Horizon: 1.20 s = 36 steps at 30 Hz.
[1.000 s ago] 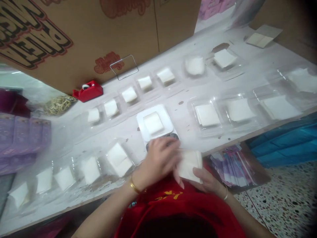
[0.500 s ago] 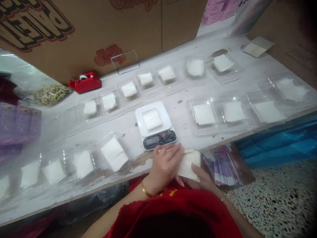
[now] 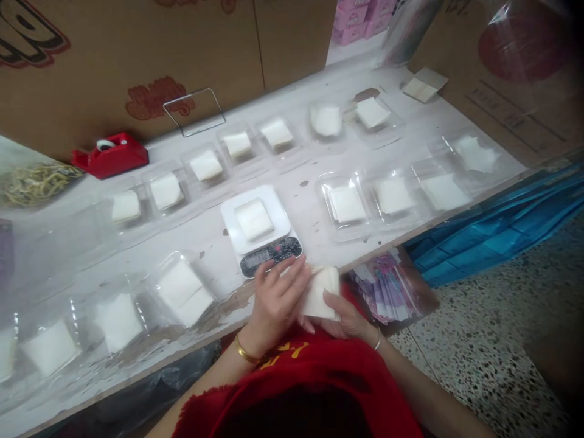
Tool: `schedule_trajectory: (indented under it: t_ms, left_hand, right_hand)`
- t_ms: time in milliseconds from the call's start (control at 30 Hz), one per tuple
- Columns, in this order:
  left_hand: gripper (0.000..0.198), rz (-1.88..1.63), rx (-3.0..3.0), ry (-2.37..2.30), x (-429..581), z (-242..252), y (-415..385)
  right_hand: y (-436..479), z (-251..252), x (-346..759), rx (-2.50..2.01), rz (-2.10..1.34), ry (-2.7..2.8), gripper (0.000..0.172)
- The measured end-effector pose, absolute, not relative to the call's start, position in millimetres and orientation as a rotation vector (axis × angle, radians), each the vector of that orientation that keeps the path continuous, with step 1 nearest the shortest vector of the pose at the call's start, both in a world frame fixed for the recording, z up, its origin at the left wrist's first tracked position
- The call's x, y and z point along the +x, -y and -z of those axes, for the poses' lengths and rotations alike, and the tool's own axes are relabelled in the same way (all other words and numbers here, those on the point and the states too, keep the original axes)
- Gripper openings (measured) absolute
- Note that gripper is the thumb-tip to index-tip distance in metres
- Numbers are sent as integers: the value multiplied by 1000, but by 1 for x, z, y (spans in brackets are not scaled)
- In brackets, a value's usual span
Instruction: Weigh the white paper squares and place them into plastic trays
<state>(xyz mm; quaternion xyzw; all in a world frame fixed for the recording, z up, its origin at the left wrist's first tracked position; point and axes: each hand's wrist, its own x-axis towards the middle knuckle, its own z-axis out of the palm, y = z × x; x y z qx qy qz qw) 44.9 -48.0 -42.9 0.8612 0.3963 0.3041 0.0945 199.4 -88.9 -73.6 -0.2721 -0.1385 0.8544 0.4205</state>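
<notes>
My left hand (image 3: 276, 299) and my right hand (image 3: 344, 319) both grip a stack of white square sheets (image 3: 322, 293) at the near table edge, just in front of my red top. The left fingers lie over the stack's left side; the right hand cups it from below with the thumb on top. Right behind the hands stands a white kitchen scale (image 3: 258, 230) with a white square pad (image 3: 253, 219) on its platform.
Clear plastic trays holding white pads run in rows across the white table (image 3: 301, 182). A red tape dispenser (image 3: 112, 155) and a bag of rubber bands (image 3: 31, 182) sit at the back left. Cardboard boxes (image 3: 205, 48) stand behind. Purple packets (image 3: 387, 286) lie under the table's edge.
The view has swung to the right, so everything sits further left in frame. Both hands keep hold of the white stack near the scale.
</notes>
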Motion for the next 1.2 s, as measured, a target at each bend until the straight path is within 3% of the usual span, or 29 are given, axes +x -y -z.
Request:
schedule_trajectory:
  t_ms: [767,933,1067,1200]
  left_hand:
    - [20,-1188,2382,-1140,37,35,37]
    - [10,-1041,2219,-1354,5,17,-20]
    - [19,-880,2285,-1424,-25,14,-79]
    - [27,-740,2382,-1477,-31,17,-96]
  right_hand:
    - [72,57,196,-574,-2141,398,48]
    - [57,60,195,-534,-2172,525,51]
    - [52,56,195,-521,-2122,482,45]
    - [54,51,196,-545,-2093,426,50]
